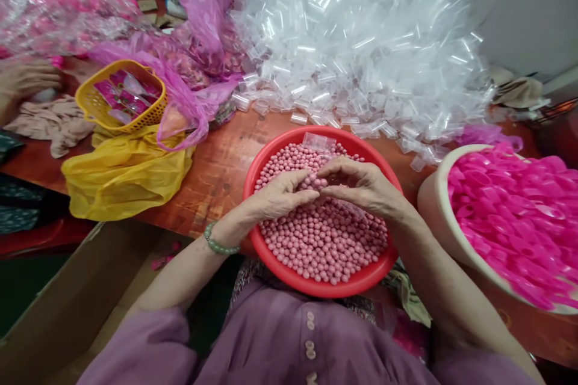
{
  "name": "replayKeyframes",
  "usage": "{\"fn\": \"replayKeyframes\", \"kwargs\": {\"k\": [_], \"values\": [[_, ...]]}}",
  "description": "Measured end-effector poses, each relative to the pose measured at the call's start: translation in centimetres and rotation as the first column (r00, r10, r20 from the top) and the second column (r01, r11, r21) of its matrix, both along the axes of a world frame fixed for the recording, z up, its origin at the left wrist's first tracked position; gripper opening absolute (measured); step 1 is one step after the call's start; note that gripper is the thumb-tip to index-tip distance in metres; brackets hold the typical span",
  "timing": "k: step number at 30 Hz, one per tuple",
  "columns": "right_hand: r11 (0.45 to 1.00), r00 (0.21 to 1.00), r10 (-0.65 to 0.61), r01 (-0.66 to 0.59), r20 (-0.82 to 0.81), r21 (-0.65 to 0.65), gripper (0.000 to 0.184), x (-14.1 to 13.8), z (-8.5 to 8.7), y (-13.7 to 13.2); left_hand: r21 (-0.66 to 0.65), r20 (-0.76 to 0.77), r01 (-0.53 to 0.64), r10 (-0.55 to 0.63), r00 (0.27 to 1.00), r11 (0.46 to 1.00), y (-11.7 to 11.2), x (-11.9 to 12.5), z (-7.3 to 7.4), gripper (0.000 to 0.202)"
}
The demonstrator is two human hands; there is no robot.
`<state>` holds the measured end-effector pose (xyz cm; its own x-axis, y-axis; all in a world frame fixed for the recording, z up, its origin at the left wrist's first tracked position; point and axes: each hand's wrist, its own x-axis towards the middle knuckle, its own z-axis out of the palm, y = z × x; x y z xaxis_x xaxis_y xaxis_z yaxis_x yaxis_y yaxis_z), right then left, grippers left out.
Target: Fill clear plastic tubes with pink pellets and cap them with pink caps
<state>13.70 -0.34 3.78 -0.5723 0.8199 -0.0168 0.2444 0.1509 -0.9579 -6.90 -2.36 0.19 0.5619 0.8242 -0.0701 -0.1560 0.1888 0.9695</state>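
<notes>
A red bowl (289,274) full of small pink balls (323,240) rests at the table's near edge, against my lap. Both hands hover over it, fingertips meeting. My left hand (280,197) is closed in a pinch, with a few pink balls at its fingertips. My right hand (359,185) is also closed in a pinch; a small clear plastic bag hangs under it, hard to make out. One clear bag (318,142) lies on the balls at the bowl's far side.
A big heap of clear little bags (361,48) covers the table's back. A cream tub of bright pink plastic pieces (510,216) stands right. A yellow basket (121,96), yellow bag (124,174) and pink bags lie left. Another person's hand (24,81) is far left. A cardboard box (67,307) sits below.
</notes>
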Motion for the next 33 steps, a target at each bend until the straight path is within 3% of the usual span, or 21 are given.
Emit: {"fn": "replayKeyframes", "kwargs": {"k": [3, 5, 8, 10, 12, 15, 19, 21, 27, 30, 33], "values": [[0.996, 0.996, -0.082, 0.082, 0.025, 0.029, 0.026, 0.3, -0.6, 0.2, -0.135, 0.048, -0.074, 0.081, 0.996, 0.988, -0.1, -0.4, -0.2, 0.028], [0.976, 0.974, -0.151, 0.12, 0.171, 0.18, 0.026, 1.1, -0.9, 0.1, -0.208, 0.09, -0.14, 0.162, 0.983, 0.968, -0.1, -0.5, -0.2, 0.03], [0.907, 0.813, -0.245, -0.001, 0.529, 0.422, 0.026, 2.8, -1.2, -0.4, -0.245, 0.153, -0.167, 0.208, 0.966, 0.955, -0.3, -0.8, 0.0, 0.036], [0.906, 0.677, -0.232, -0.111, 0.699, 0.408, 0.025, 3.6, -1.4, -1.1, -0.233, 0.201, -0.124, 0.172, 0.964, 0.965, -0.4, -1.0, 0.2, 0.038], [0.933, 0.619, -0.167, -0.152, 0.768, 0.325, 0.022, 3.9, -1.7, -1.7, -0.23, 0.247, -0.07, 0.128, 0.961, 0.971, -0.6, -1.0, 0.3, 0.038], [0.954, 0.669, -0.149, -0.095, 0.728, 0.283, 0.016, 3.8, -1.9, -2.4, -0.193, 0.215, -0.04, 0.082, 0.973, 0.98, -0.7, -0.8, 0.4, 0.033], [0.943, 0.825, -0.298, 0.175, 0.48, 0.284, 0.019, 3.1, -2.2, -2.4, -0.107, 0.1, -0.101, 0.112, 0.989, 0.989, -1.0, -0.2, 0.6, 0.033], [0.934, 0.865, -0.331, 0.244, 0.378, 0.261, 0.023, 2.8, -2.5, -2.3, -0.08, 0.065, -0.091, 0.096, 0.993, 0.993, -1.3, 0.1, 0.9, 0.032], [0.915, 0.896, -0.309, 0.188, 0.32, 0.357, 0.025, 2.6, -2.2, -2.8, -0.127, 0.097, -0.012, 0.025, 0.995, 0.992, -2.0, 0.4, 1.6, 0.035], [0.931, 0.966, -0.206, 0.146, 0.153, 0.335, 0.037, 2.6, -1.1, -3.2, -0.115, 0.05, 0.009, -0.003, 0.999, 0.993, -1.9, 0.3, 1.4, 0.037], [0.934, 0.993, -0.107, 0.082, 0.053, 0.348, 0.034, 2.2, 0.1, -3.3, -0.026, -0.04, -0.002, 0.001, 0.999, 1.0, -1.7, 0.4, 1.2, 0.037]]}}
